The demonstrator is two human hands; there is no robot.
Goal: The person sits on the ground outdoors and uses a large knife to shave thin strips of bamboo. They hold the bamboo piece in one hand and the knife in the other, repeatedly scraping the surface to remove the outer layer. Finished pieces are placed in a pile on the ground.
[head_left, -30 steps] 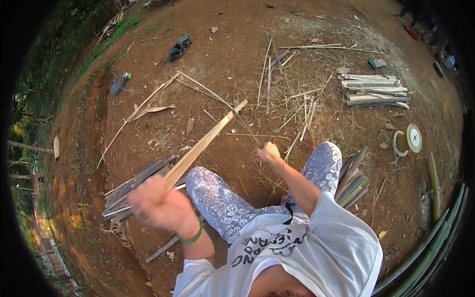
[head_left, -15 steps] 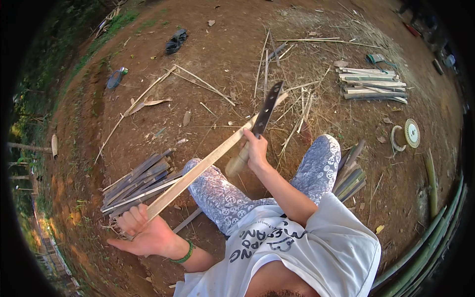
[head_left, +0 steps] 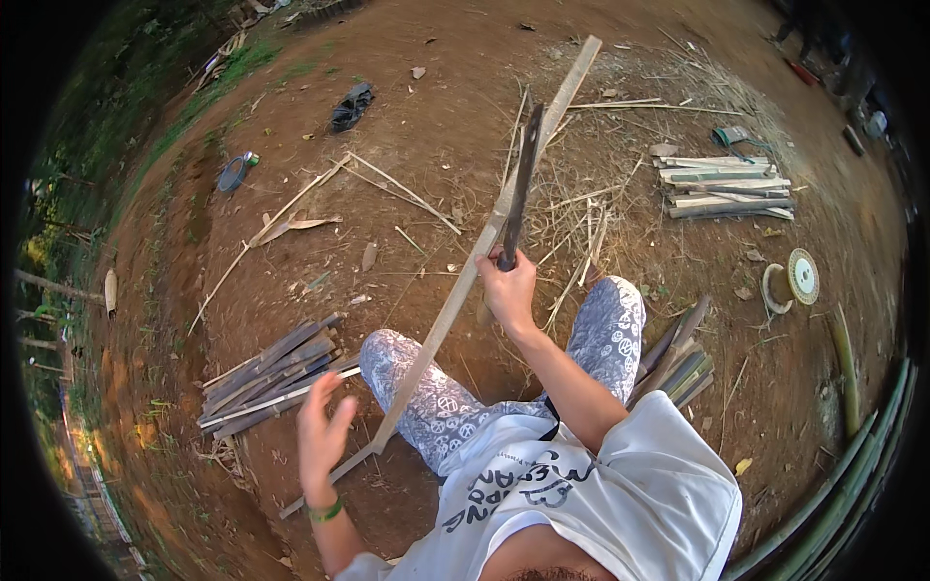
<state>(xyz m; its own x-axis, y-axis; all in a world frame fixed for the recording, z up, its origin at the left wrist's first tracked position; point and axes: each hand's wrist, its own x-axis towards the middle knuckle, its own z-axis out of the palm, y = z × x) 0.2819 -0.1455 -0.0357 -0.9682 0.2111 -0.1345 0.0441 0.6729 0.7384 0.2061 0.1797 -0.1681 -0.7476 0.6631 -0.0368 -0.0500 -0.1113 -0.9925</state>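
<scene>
My right hand (head_left: 510, 290) is closed round the handle of a dark-bladed machete (head_left: 524, 184), whose blade points away from me with holes near its tip. A long, pale bamboo strip (head_left: 436, 344) slants across from near my left thigh to beyond the blade. My right thumb lies against this strip, which seems held in the same hand. Empty, with its fingers apart, my left hand (head_left: 323, 431) hovers left of the strip's near end. Close to it, a bundle of split bamboo pieces (head_left: 276, 373) lies on the ground.
Another split bamboo bundle (head_left: 683, 363) lies beside my right knee, and a stack (head_left: 727, 189) sits farther right. A spool (head_left: 802, 276) stands near long green bamboo poles (head_left: 843, 499). Thin offcuts (head_left: 591, 232) litter the soil ahead. A black crumpled item (head_left: 351, 107) lies far left.
My left hand has let go of the bamboo strip's near end and opened. The strip has swung steeper, its far end moving up and away. The machete has turned more upright in my right hand.
</scene>
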